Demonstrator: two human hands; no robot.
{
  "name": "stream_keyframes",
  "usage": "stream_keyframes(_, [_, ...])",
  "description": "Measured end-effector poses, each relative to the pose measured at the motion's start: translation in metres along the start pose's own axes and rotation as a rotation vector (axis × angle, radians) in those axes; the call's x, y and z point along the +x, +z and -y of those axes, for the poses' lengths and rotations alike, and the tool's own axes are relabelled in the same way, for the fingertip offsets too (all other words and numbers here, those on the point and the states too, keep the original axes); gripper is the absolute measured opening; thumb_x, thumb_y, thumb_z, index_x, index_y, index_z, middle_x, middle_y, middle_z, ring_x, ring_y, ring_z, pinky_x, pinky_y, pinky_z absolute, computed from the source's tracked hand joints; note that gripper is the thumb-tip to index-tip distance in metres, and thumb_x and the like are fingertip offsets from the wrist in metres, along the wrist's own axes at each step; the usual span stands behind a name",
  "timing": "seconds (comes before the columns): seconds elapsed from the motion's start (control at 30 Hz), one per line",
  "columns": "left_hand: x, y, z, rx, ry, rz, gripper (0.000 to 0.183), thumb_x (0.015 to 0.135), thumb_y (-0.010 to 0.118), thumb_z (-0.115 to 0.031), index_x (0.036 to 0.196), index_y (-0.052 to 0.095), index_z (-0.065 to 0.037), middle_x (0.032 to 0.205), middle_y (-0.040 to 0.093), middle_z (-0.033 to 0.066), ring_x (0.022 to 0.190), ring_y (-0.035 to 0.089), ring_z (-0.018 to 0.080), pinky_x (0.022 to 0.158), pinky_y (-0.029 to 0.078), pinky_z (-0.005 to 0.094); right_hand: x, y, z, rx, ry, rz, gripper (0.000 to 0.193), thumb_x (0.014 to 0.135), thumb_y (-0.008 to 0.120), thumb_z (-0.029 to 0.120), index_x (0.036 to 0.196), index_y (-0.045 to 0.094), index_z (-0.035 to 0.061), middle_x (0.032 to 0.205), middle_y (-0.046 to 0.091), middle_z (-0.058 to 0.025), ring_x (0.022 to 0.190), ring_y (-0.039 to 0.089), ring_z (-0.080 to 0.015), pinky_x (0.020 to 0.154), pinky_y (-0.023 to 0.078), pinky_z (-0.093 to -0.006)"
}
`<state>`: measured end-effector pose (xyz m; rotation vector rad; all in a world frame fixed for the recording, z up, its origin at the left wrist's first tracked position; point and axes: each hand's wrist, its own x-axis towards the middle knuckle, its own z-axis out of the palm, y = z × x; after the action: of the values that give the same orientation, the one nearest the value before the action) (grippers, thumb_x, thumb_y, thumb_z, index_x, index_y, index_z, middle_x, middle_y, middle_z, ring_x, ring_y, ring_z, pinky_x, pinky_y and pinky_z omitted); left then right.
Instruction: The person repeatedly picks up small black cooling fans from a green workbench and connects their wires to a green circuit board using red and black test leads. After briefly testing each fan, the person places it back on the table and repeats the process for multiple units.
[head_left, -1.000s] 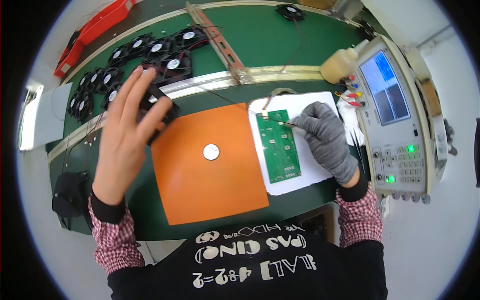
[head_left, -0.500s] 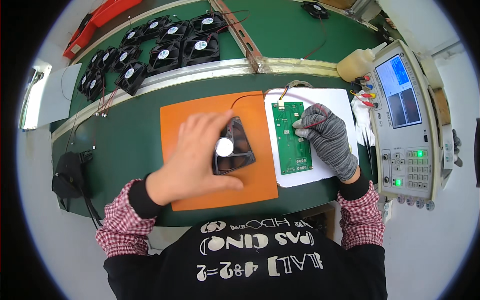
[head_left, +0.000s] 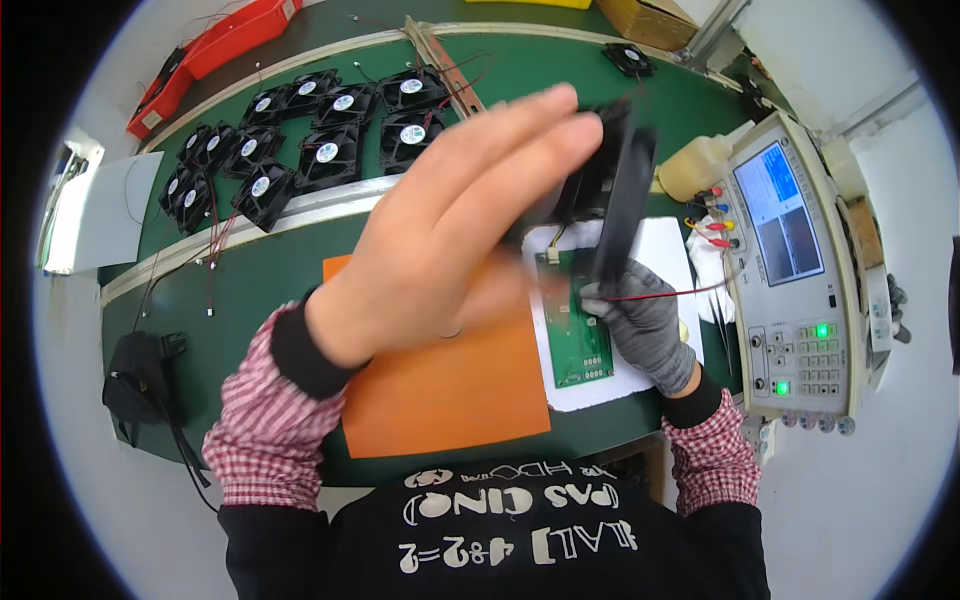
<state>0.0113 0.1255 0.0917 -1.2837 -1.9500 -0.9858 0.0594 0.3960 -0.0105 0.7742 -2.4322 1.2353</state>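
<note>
My bare left hand [head_left: 430,225] is raised and blurred, gripping a black square cooling fan [head_left: 628,190] that is tilted up on edge above the white sheet [head_left: 660,235]. Under it lies a green circuit board [head_left: 575,345] with a white plug and coloured wires at its far end. My right hand [head_left: 650,325], in a grey glove, rests at the board's right side. Its thumb and fingertips are pinched at a thin red wire [head_left: 665,295], which runs off to the right. The fan partly hides these fingertips. An orange mat [head_left: 450,400] lies below my left forearm.
Several black fans [head_left: 330,150] with loose leads sit beyond a metal rail, and one fan [head_left: 628,60] lies far right. A tester with a screen [head_left: 790,230] stands at right, beside a yellowish bottle [head_left: 690,168] and tweezers [head_left: 722,335]. Red bins [head_left: 240,40] are far left.
My left hand has picked the fan up off the orange mat and carried it right and upward, over the board. My right hand stays by the board, and the red wire now stretches rightward.
</note>
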Motion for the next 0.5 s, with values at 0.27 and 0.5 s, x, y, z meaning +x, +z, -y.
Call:
stream_keyframes(0.27, [-0.058,-0.008,0.118,0.754,-0.32,0.303,0.013,0.071,0.075,-0.009,0.079,0.065,-0.006,0.093,0.053,0.0087,0.093,0.051,0.0286,0.08,0.041,0.0403,0.005,-0.003,0.011,0.097,0.023,-0.169,0.023,0.086,0.075,0.012,0.105,0.066,0.0048,0.097,0.063,-0.0091,0.085,0.064,-0.0194,0.075,0.052,-0.0297])
stream_keyframes(0.5, [-0.088,0.002,-0.015,0.365,0.358,0.329,0.01,0.075,0.062,-0.014,0.077,0.053,-0.011,0.088,0.054,0.0049,0.091,0.061,0.0229,0.086,0.054,0.0371,0.021,0.005,0.055,-0.29,-0.49,-0.071,0.052,0.073,0.073,0.003,0.123,0.061,0.0096,0.116,0.061,-0.0152,0.099,0.064,-0.0371,0.08,0.055,-0.0445])
